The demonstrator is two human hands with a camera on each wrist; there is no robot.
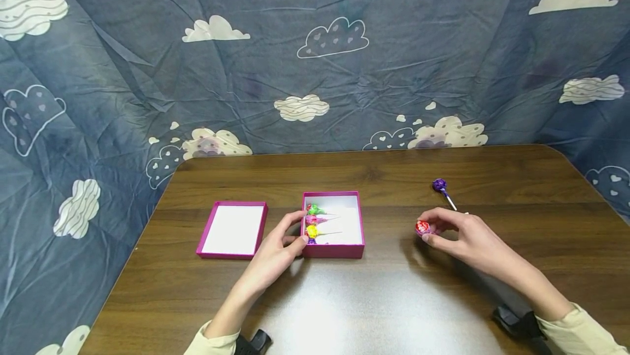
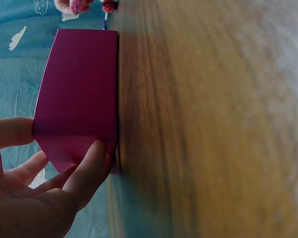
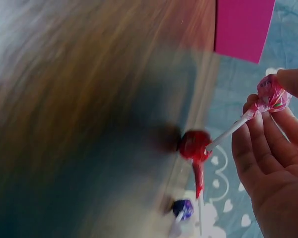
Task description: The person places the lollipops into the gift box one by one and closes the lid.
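One box (image 1: 333, 251) edge gripped by left hand (image 1: 273, 256); right hand (image 1: 465, 237) pinches lollipop (image 3: 271, 93); tabletop (image 1: 389, 202) between.

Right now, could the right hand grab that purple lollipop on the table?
Probably, though not straight away: the purple lollipop lies close by with nothing seen covering it, but the right hand pinches another lollipop, which may have to be put down first.
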